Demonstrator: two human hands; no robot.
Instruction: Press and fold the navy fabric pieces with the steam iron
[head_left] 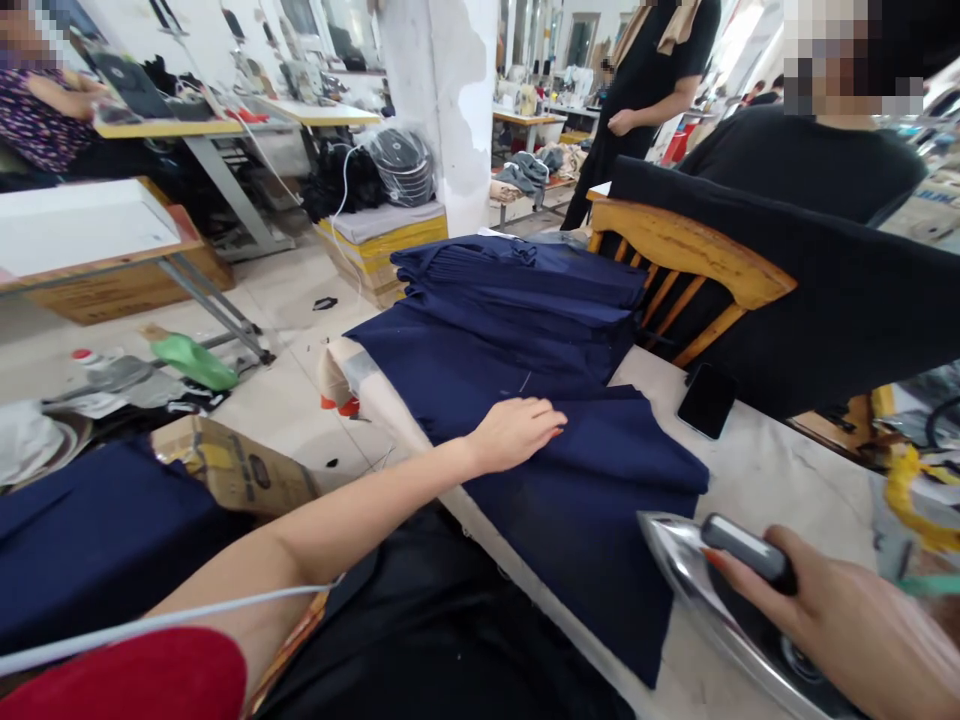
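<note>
Dark navy cloth [570, 540] lies spread along a pale padded ironing table [780, 480], with a fold across its middle. On that fold my left hand [517, 433] rests with its fingers curled together, closed on the fabric. At the lower right, my right hand [847, 610] is wrapped round the dark handle of a silver iron [682, 560]. The iron's tip is at the cloth's right edge; most of its body is over the pale table cover. Farther back on the table, gathered navy garments [517, 275] lie in a layered heap.
A black phone [707, 402] lies right of the cloth. Behind it stand a wooden chair [690, 240] and a person in black [810, 165]. A cardboard box [240, 465] and a green bottle [193, 360] are to the left. Farther off is a white pillar [450, 110].
</note>
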